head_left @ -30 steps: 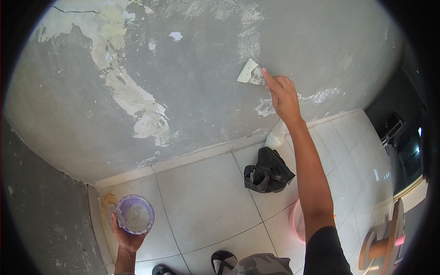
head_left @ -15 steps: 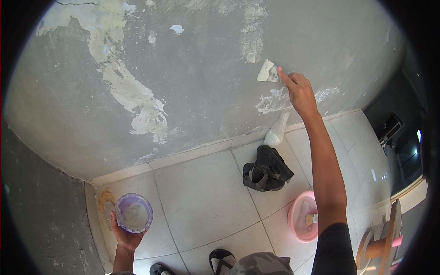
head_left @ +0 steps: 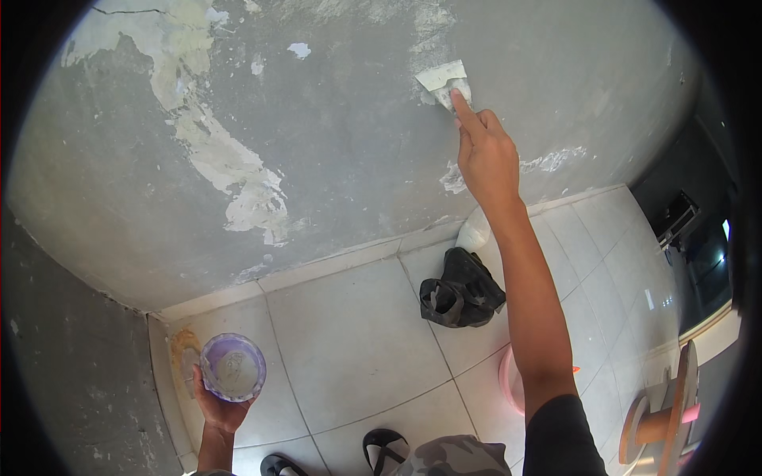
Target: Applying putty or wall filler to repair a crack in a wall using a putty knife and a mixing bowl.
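Observation:
My right hand (head_left: pixel 487 155) grips a putty knife (head_left: pixel 447 80), its index finger stretched along the blade. The blade lies against the grey wall (head_left: pixel 349 135), at the lower end of a pale vertical strip of filler (head_left: pixel 431 36). The knife's handle is hidden in my fingers. Low on the left, my left hand (head_left: pixel 223 409) holds a purple bowl (head_left: pixel 232 367) from beneath and the side. Whitish paste coats the inside of the bowl. A large patch of peeled, cream-coloured wall (head_left: pixel 226 170) runs down the left part of the wall.
A black plastic bag (head_left: pixel 463 295) and a white bag (head_left: pixel 474 231) sit on the tiled floor by the wall. My right forearm partly covers a pink basin (head_left: pixel 510 381). A round wooden piece (head_left: pixel 684 404) stands at the lower right. My sandalled feet (head_left: pixel 385 451) show below.
My right hand has moved up and left along the wall with the putty knife, whose blade has turned to point more upward. My left hand and the bowl have hardly moved.

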Demonstrator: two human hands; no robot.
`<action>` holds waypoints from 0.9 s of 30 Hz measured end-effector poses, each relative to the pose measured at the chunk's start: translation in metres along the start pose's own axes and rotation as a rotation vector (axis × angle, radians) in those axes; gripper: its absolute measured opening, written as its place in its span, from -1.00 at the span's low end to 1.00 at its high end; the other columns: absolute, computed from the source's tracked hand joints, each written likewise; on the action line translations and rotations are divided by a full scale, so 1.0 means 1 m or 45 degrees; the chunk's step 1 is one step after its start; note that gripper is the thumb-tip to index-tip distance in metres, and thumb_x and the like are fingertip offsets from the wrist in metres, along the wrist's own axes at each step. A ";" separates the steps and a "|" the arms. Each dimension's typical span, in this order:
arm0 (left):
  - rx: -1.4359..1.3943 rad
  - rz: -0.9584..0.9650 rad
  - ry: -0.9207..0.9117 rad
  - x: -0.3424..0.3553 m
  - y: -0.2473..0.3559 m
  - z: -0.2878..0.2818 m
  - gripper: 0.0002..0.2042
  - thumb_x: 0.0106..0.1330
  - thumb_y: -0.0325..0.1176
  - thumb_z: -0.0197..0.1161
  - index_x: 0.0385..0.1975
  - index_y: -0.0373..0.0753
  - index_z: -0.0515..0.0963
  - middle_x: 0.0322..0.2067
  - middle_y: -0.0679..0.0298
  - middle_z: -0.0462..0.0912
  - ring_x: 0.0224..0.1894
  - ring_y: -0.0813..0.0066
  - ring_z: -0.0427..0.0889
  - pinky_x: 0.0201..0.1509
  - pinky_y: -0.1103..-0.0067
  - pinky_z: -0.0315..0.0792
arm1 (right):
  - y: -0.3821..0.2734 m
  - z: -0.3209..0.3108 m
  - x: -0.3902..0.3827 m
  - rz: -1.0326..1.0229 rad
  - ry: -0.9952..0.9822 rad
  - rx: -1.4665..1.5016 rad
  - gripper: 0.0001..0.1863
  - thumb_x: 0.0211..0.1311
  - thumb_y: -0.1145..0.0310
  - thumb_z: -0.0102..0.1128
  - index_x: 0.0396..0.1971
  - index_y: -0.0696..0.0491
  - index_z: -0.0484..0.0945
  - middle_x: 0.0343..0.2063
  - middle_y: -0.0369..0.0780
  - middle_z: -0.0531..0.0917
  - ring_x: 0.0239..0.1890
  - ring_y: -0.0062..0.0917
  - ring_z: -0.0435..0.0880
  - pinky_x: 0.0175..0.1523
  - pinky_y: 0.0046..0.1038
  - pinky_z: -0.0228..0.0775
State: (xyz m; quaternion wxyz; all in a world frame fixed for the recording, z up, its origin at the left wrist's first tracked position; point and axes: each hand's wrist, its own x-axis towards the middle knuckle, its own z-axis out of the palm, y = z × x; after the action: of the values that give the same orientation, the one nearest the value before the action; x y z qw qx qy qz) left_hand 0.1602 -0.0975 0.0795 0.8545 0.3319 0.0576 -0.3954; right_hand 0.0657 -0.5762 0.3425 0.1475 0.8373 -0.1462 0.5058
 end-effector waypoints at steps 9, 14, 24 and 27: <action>0.005 0.019 -0.004 0.008 0.000 -0.006 -0.24 0.26 0.47 0.02 0.32 0.09 0.37 0.20 0.29 0.53 0.16 0.23 0.58 -0.01 0.19 0.59 | 0.010 0.009 -0.071 0.140 -0.118 -0.019 -0.46 0.29 0.54 0.21 0.26 -0.15 0.53 -0.46 -0.20 0.49 -0.51 -0.31 0.54 -0.38 -0.30 0.46; 0.003 -0.006 -0.001 0.009 -0.001 -0.005 -0.26 0.28 0.45 0.02 0.33 0.10 0.35 0.20 0.30 0.53 0.16 0.24 0.58 -0.01 0.18 0.58 | -0.003 0.009 -0.024 -0.002 0.049 -0.024 -0.46 0.29 0.54 0.20 0.26 -0.19 0.54 -0.42 -0.25 0.52 -0.54 -0.39 0.58 -0.46 -0.33 0.50; -0.005 -0.016 -0.059 0.008 -0.002 -0.003 -0.27 0.28 0.44 0.03 0.31 0.11 0.36 0.20 0.32 0.53 0.18 0.24 0.57 0.00 0.18 0.56 | 0.017 0.033 -0.096 0.293 0.092 0.352 -0.44 0.33 0.60 0.15 0.32 -0.09 0.47 -0.44 -0.20 0.50 -0.48 -0.40 0.57 -0.29 -0.37 0.50; -0.005 -0.033 -0.016 0.004 0.001 -0.015 -0.28 0.28 0.43 0.04 0.32 0.11 0.36 0.20 0.32 0.53 0.20 0.23 0.56 0.01 0.16 0.57 | -0.017 0.050 -0.073 0.442 0.222 0.515 -0.40 0.33 0.63 0.14 0.37 -0.01 0.40 -0.44 -0.18 0.51 -0.44 -0.38 0.58 -0.23 -0.36 0.49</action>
State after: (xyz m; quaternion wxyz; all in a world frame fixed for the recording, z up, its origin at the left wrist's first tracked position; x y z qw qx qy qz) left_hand 0.1659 -0.0904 0.0672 0.8503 0.3269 0.0573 -0.4084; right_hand 0.0804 -0.5737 0.2535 -0.0995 0.7654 -0.1705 0.6125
